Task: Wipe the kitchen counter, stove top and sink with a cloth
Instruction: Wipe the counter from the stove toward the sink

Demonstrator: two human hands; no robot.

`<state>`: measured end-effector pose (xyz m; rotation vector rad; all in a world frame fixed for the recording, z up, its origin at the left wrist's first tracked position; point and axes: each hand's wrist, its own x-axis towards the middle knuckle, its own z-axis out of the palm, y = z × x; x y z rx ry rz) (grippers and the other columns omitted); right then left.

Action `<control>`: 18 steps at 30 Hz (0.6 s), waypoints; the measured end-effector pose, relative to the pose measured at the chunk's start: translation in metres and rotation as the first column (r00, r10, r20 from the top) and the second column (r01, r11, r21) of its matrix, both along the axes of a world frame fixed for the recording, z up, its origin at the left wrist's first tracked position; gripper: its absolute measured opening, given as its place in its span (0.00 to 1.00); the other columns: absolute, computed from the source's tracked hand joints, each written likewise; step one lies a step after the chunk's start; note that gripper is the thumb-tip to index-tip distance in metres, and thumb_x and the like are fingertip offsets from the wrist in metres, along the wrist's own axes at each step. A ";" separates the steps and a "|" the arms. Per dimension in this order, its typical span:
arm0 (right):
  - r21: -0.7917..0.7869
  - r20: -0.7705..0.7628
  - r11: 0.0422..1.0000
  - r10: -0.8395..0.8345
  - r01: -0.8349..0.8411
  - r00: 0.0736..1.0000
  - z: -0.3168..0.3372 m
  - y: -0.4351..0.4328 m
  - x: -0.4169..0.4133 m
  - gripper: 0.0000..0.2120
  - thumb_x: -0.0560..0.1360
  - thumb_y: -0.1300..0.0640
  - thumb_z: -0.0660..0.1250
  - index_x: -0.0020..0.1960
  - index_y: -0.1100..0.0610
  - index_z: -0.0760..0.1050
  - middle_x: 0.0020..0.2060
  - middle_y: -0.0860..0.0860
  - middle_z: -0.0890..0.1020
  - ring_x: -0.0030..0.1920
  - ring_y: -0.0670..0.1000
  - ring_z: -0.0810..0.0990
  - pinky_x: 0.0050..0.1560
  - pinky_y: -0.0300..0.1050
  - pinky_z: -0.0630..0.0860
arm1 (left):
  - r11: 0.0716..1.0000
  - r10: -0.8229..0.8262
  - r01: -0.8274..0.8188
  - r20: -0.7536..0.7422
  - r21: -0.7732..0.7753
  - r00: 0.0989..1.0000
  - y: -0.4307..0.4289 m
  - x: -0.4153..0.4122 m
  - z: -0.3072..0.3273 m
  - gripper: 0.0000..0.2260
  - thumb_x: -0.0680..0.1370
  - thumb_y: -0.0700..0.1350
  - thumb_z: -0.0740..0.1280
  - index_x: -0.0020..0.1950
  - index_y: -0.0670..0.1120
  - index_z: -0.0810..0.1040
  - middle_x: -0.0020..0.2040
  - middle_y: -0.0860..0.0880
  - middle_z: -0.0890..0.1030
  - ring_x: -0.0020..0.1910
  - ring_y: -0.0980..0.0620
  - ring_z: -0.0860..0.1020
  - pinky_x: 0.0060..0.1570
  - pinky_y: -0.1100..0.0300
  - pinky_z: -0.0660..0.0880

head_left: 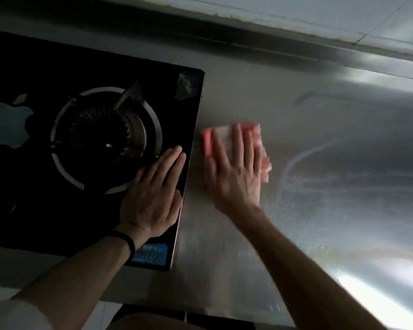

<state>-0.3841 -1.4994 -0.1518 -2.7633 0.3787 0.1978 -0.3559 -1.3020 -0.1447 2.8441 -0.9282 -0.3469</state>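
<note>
The right hand point(234, 172) lies flat on a folded pink-and-white cloth point(207, 141), fingers straight and slightly spread, pressing it onto the stainless-steel counter point(320, 139). The cloth sits just beside the right edge of the black glass stove top point(93, 67), about midway between the counter's front edge and the raised back edge point(248, 44). Both cloth and hand are blurred, which suggests a wiping stroke.

The left hand point(153, 194) rests palm-down on the stove top's right edge, near its front right corner. Its fingers are straight and close together, holding nothing, and their tips reach the ring of the gas burner point(105, 139). A dark band point(126, 241) circles that wrist.

Pale smear lines point(296, 163) curve across the steel to the right of the cloth, so the counter probably needs more passes. The step would go best with the palm weighting the whole cloth, not only the fingertips. Strokes should overlap and run from the back edge toward the front. The cloth should be pushed tight along the seam where the stove meets the counter, since grime is likely to gather there. Refolding to a clean face may prevent fresh streaks. The left hand's brace should stay off the burner. No sink is in view.
</note>
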 end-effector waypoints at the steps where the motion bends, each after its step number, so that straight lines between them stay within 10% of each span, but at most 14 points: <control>1: -0.005 0.009 1.000 -0.025 0.025 1.000 -0.003 -0.014 0.033 0.28 0.86 0.40 0.47 0.84 0.42 0.47 0.85 0.57 0.47 0.84 0.59 0.42 0.83 0.61 0.41 | 1.000 -0.007 0.007 0.007 -0.006 1.000 0.000 0.000 -0.001 0.34 0.78 0.48 0.57 0.84 0.43 0.58 0.85 0.47 0.57 0.83 0.48 0.60 0.74 0.46 0.64; 7: 0.034 0.019 0.992 -0.119 0.118 0.993 -0.007 -0.033 0.090 0.28 0.86 0.41 0.48 0.84 0.43 0.50 0.85 0.57 0.47 0.84 0.59 0.43 0.80 0.59 0.34 | 0.999 -0.024 0.026 0.043 -0.048 0.999 0.001 0.002 -0.005 0.34 0.77 0.47 0.58 0.83 0.42 0.60 0.84 0.45 0.60 0.82 0.46 0.63 0.75 0.46 0.63; 18: -0.019 -0.158 1.000 -0.017 0.014 0.987 0.016 0.134 -0.222 0.33 0.80 0.42 0.58 0.83 0.45 0.57 0.81 0.59 0.60 0.80 0.61 0.59 0.81 0.59 0.47 | 0.994 -0.031 0.040 0.089 -0.102 0.996 0.002 0.001 -0.008 0.34 0.76 0.46 0.59 0.83 0.42 0.59 0.84 0.44 0.60 0.81 0.44 0.63 0.76 0.46 0.62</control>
